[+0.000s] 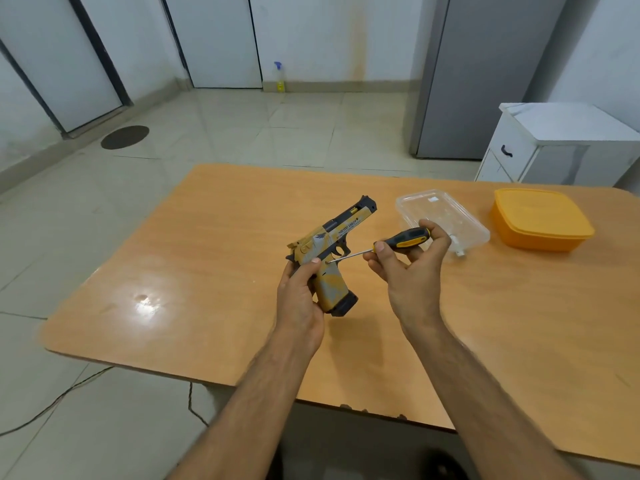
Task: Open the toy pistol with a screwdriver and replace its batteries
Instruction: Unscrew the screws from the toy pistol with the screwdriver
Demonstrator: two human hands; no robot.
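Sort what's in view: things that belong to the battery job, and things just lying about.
In use: toy pistol, held in left hand; screwdriver, held in right hand.

Lying about: clear tray, orange lidded box, spray bottle.

On the orange wooden table (207,271): clear plastic tray (441,216) at far right, lidded yellow plastic box (540,220) just right of it.

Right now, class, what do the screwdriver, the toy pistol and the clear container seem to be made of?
Screwdriver: thin silvery shaft, likely metal; black-and-yellow handle, probably plastic or rubber.
Toy pistol: matte tan and grey with dark parts and printed lettering, looks like painted plastic.
Clear container: see-through and glossy, probably thin plastic.
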